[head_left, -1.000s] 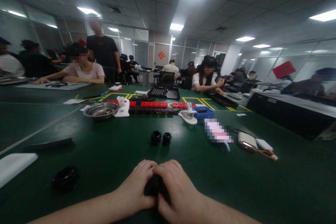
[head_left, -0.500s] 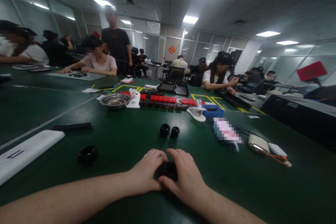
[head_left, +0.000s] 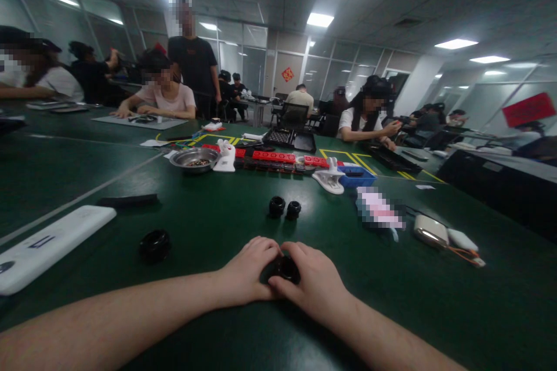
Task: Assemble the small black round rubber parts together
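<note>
Both hands meet near the front middle of the green table [head_left: 217,220]. My right hand [head_left: 315,278] curls its fingers and thumb round a black ring-shaped part [head_left: 288,268]. My left hand [head_left: 250,269] is curved against the other side of this part, its fingertips close to those of the right; whether it grips the part too is hard to see. Beyond the hands, two smaller black round parts [head_left: 277,207] stand side by side. A larger black ring [head_left: 155,244] lies to the left of my left hand.
A white long case [head_left: 61,243] and a black strip [head_left: 128,200] lie left. Farther back are a metal bowl [head_left: 194,160], white clamps [head_left: 329,178], red blocks [head_left: 274,156] and a blue tray [head_left: 357,177]. A gold device [head_left: 430,230] lies right. Several people sit beyond.
The camera view has shifted slightly, so the table things appear a little higher and farther right. The opening of the black part between my hands now shows more clearly.
</note>
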Motion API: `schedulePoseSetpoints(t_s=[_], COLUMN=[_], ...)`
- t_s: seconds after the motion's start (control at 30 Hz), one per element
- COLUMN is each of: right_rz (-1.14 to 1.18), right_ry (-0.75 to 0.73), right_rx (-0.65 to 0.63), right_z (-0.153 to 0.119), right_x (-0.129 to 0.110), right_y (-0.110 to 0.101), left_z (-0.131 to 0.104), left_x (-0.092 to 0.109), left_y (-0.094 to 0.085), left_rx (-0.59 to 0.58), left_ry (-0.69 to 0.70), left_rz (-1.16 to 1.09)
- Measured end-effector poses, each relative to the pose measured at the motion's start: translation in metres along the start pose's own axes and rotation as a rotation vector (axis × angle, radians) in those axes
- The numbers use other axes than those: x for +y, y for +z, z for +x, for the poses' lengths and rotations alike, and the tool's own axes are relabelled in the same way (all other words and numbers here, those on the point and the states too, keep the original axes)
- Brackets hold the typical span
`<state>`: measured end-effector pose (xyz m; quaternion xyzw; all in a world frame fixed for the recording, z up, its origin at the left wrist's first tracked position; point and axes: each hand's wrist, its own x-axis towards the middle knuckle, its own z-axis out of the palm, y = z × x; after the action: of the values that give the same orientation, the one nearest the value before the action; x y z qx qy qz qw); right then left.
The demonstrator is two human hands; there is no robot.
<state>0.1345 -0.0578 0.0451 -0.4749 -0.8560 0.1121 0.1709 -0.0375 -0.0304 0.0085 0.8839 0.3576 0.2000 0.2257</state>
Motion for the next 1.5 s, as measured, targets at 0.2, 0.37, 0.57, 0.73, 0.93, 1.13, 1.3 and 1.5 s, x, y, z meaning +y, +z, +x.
schedulePoseSetpoints(t_s=[0.2, 0.37, 0.57, 0.73, 0.93, 1.13, 1.3, 1.5], right_rz=[0.059, -0.001, 0.073, 0.029, 0.021, 0.177, 0.167, 0.26], right_ry=[-0.14, 0.039, -0.101, -0.018, -0.051, -0.154, -0.015, -0.087], right_rx=[0.029, 0.033, 0.022, 0.122, 0.063, 0.065, 0.045, 0.13], right_z=[-0.006, -0.004, -0.005, -0.006, -0.003, -0.007, -0.004, -0.006], right_x=[-0.002, 0.001, -0.002, -0.004, 0.001, -0.001, 0.004, 0.009], right_y=[-0.004, -0.002, -0.003, 0.0, -0.001, -0.004, 0.003, 0.005], left_z=[0.001, 0.001, 0.0, 0.0, 0.001, 0.001, 0.001, 0.001], left_x=[-0.002, 0.0, 0.001, -0.001, 0.002, 0.003, 0.002, 0.004], left_y=[0.001, 0.0, 0.0, 0.001, -0.001, -0.002, -0.002, -0.002], left_rx=[0.0, -0.01, -0.009, -0.007, -0.019, -0.017, -0.027, -0.008], left_ry=[0.0, -0.019, -0.035, -0.035, -0.055, -0.033, -0.042, -0.037], left_rz=[0.01, -0.005, -0.009, -0.008, -0.023, -0.017, -0.038, -0.019])
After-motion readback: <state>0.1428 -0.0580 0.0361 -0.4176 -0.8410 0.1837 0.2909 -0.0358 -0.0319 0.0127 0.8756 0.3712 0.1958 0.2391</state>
